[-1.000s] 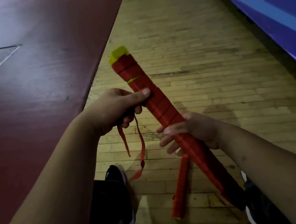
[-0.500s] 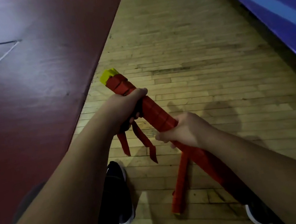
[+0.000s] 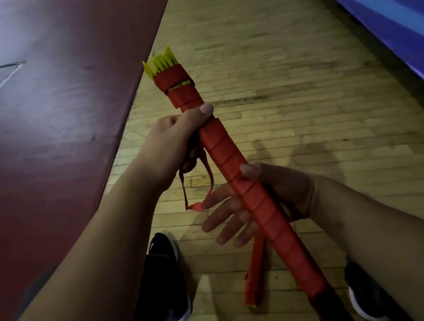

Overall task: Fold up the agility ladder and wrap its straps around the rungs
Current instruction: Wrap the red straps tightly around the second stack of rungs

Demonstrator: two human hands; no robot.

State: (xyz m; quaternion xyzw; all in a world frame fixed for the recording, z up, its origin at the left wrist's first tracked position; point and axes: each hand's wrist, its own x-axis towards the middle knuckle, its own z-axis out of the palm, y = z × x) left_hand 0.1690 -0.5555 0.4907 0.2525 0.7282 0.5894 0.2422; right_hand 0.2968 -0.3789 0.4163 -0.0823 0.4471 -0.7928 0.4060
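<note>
Now the right hand (image 3: 287, 190) is opening: its fingers (image 3: 222, 219), curled round the ladder bundle (image 3: 229, 157) half a second ago, are spreading flat beneath it, with the thumb lying on top. The left hand (image 3: 172, 144) is still gripping the bundle near its far end, below the yellow rung tips (image 3: 162, 63). The bundle is slanting above the wooden floor (image 3: 309, 118). A strap loop (image 3: 197, 187) and a strap tail (image 3: 255, 272) are hanging loose, so the final wraps probably remain.

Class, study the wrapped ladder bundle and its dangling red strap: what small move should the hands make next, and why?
Probably the right hand should pinch the loose strap dangling beside its straight fingers: the left hand grips the bundle, and that strap hangs unwrapped.
</note>
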